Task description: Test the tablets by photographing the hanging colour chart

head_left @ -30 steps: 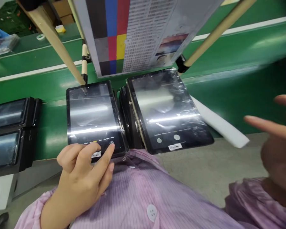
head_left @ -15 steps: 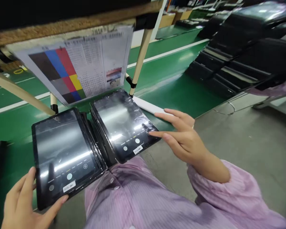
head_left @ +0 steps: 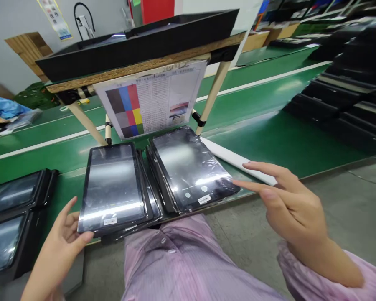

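Note:
Two stacks of black tablets lie side by side at the bench edge. My left hand (head_left: 64,242) grips the lower left corner of the left top tablet (head_left: 113,184), thumb on its front edge and some fingers tucked behind. That tablet's screen is dark with glare, and a white label sticks near its bottom. On the right stack, the top tablet (head_left: 188,167) wears a wrinkled clear film and shows pale round icons. My right hand (head_left: 296,205) is open and holds nothing, its index fingertip at this tablet's lower right corner.
A wooden-edged shelf (head_left: 150,62) bearing a black tray (head_left: 138,52) stands behind the stacks, with a colour chart sheet (head_left: 153,100) hanging below. Boxed tablets (head_left: 15,192) sit at left. A white strip (head_left: 232,159) lies on the green bench (head_left: 253,129); black trays (head_left: 347,92) are piled at right.
The view has shifted up and left. The left tablet's camera icons have gone and its screen is dark. My right fingertip has moved from the screen to the tablet's corner.

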`<state>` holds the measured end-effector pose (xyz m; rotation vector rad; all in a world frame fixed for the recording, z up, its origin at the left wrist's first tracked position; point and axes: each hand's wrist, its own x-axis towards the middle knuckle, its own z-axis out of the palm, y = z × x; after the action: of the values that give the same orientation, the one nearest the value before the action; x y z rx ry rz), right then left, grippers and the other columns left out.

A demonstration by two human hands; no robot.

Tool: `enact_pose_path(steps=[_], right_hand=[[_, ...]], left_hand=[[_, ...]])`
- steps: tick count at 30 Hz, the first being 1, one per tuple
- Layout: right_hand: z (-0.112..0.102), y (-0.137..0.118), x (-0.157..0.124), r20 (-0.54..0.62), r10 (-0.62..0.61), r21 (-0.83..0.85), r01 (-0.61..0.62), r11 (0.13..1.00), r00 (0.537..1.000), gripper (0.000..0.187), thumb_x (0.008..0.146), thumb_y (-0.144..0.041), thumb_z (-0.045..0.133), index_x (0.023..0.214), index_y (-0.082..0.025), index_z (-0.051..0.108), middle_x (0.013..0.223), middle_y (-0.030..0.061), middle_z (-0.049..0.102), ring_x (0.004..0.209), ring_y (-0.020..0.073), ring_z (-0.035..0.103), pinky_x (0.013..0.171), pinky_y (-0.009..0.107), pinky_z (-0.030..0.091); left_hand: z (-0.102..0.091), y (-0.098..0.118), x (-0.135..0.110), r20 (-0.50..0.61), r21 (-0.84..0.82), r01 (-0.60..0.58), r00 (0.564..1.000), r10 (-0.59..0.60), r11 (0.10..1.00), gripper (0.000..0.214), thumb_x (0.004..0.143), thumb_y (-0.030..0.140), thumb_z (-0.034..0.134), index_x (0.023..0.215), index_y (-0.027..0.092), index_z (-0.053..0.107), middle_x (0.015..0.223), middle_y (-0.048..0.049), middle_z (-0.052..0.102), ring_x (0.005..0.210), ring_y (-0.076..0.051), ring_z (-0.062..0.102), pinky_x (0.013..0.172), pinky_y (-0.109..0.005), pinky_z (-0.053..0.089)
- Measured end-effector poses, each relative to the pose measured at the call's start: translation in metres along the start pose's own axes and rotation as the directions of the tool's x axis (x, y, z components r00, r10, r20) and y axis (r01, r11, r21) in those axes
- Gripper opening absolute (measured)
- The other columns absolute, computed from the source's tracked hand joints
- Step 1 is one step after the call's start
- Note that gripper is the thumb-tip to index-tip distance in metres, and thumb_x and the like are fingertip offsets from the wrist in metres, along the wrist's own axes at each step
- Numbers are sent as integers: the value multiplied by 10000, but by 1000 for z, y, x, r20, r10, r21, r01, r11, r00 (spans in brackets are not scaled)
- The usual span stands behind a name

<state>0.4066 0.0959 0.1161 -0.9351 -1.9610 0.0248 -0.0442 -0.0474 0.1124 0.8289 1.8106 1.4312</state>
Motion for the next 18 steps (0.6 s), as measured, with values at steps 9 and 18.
enact_pose_path(steps=[9,18], right_hand=[[17,-37,25,-27,-173,154,175,973,985,413,922,-94,479,1161,-281,759,1254,104,656,1124,259,646,927,471,502],[50,-75,45,-23,-313,295,305,905,950,277,945,-178,494,971,-218,767,1068,78,733,1023,220,685,893,432,525]], left_hand=[[22,48,33,14,-299,186,982,-191,936,275,713,350,807,853,132,717,681,-12,665,558,-110,593,509,-182,518],[49,51,9,56,-426,182,983,-175,886,584,581,259,906,1137,193,737,977,-62,791,760,-200,741,599,-246,602]])
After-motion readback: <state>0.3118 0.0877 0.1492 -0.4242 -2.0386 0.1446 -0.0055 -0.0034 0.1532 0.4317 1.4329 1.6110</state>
